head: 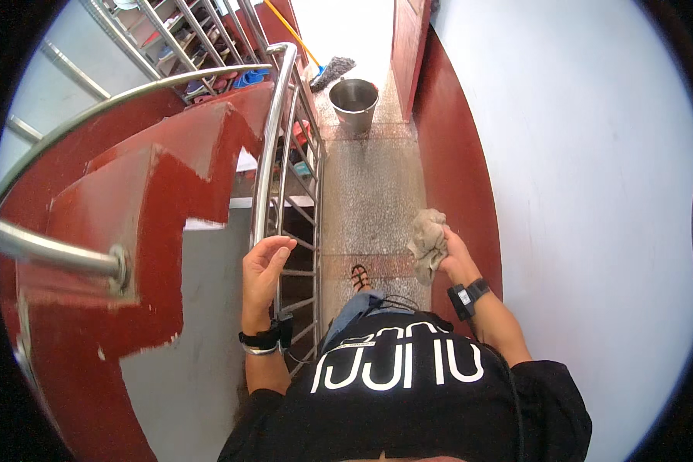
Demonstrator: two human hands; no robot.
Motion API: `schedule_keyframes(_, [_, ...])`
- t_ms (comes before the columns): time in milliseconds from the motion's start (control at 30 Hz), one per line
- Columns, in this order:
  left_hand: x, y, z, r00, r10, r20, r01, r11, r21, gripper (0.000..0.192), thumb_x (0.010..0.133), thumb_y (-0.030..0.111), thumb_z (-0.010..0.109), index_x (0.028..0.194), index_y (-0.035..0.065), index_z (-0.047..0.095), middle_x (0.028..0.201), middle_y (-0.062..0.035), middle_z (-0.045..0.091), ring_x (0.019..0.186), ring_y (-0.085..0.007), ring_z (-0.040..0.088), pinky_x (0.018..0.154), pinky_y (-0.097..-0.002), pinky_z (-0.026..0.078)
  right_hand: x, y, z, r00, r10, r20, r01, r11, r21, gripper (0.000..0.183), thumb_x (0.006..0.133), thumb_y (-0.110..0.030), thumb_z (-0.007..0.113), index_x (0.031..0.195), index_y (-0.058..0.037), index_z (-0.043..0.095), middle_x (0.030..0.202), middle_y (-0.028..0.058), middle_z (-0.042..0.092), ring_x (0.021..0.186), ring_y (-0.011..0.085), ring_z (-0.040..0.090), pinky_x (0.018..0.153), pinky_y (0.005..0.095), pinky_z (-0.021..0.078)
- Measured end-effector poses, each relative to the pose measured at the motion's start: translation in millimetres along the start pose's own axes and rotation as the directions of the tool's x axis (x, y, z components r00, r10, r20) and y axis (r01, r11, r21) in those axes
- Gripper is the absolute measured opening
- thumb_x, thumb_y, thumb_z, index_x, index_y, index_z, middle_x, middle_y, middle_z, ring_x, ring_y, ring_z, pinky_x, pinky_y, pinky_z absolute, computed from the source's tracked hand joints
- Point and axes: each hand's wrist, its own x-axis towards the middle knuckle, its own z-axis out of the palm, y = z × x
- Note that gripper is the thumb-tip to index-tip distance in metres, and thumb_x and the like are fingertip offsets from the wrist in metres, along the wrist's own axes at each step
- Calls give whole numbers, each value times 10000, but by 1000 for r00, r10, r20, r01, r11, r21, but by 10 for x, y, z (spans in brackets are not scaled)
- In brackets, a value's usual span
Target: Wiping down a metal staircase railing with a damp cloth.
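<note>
My right hand (457, 254) grips a crumpled grey-beige cloth (429, 242), which hangs from the fingers beside the red lower band of the wall. My left hand (268, 260) is at the polished metal stair handrail (271, 138), with its fingers curved and parted from the thumb; it holds no object. Whether its palm touches the rail cannot be told. Farther along the landing stands a metal bucket (355, 115) with a dark inside. Just behind it, a grey mop head (336, 69) on a yellow handle rests on the floor.
A speckled stone floor (375, 190) runs between the railing and the wall. Red-sided stairs (161, 231) climb on the left, with the stairwell dropping beside the railing. Shoe shelves (190, 46) stand at the upper left. A reddish door (409, 52) stands beside the bright doorway.
</note>
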Motion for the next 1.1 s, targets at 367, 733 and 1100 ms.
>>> schedule_keyframes(367, [2222,-143,626,970,55,238,-19,988,-150,187,961,130,597,1104,14,629,1029,-93,697,974,-171,663,889,-314,521,1091,-718,389,999,-46,10,44,988,146,319,993,-244,456,1221,-63,588,1167,124,655,1054,306,641,922,518,513])
schedule_keyframes(733, [4046,-214,1026,996,-86,-3,78,919,-386,155,984,154,563,1060,31,620,964,-86,690,908,-188,678,836,-325,547,2538,-1904,1369,998,53,-27,-53,999,11,342,1020,-298,415,1216,-86,599,1190,109,655,1094,286,628,968,538,480])
schedule_keyframes(1100, [5309,-459,832,977,-170,-128,124,944,-305,157,964,166,608,1032,28,636,954,-72,697,899,-136,667,819,-270,530,4452,-2945,2713,985,144,90,-103,928,-358,258,991,-205,489,1179,-51,576,1073,113,665,934,280,664,811,445,560])
